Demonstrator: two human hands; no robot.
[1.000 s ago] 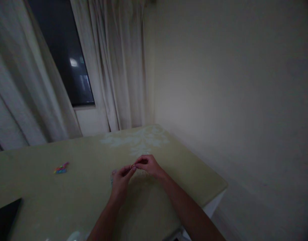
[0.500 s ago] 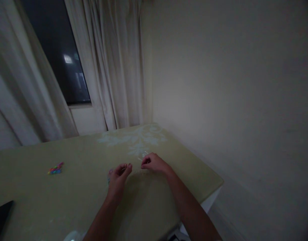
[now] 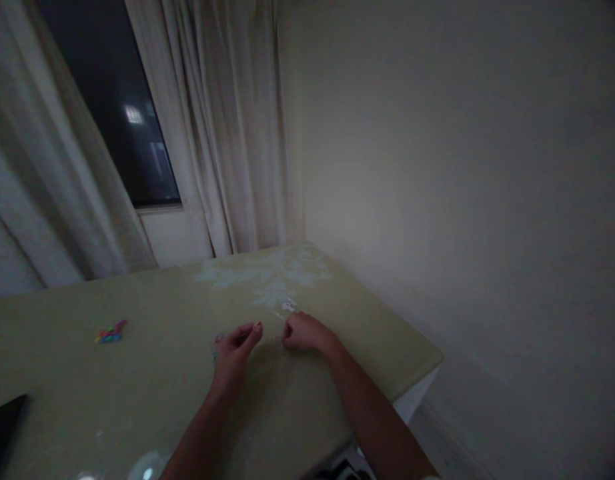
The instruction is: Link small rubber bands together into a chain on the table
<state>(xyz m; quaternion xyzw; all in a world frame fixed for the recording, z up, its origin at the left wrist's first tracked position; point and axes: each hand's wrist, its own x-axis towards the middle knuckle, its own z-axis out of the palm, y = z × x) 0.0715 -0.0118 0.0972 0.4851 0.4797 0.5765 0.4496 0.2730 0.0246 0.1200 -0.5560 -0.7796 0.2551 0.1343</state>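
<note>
My left hand (image 3: 236,347) is raised over the table, thumb and forefinger pinched on something too small to name. A little to its right, my right hand (image 3: 303,332) rests low at the tabletop with its fingers curled; what they hold, if anything, is hidden. Just beyond the right knuckles lies a small white object (image 3: 289,305), its kind unclear. Small pale bits lie on the table between the hands, too faint to name. Partly behind the left hand are some small pinkish and teal pieces (image 3: 219,338).
A little heap of bright multicoloured pieces (image 3: 111,332) lies on the greenish table (image 3: 152,373) at left. A dark flat object (image 3: 6,427) sits at the left edge. A clear shiny round object (image 3: 147,467) is near the front. Wall (image 3: 437,200) and curtains (image 3: 237,133) border the table.
My right hand has turned and lowered slightly, its fingers curling further under and showing the white object beyond it more fully. My left hand keeps its pinch almost in place. The view has shifted slightly.
</note>
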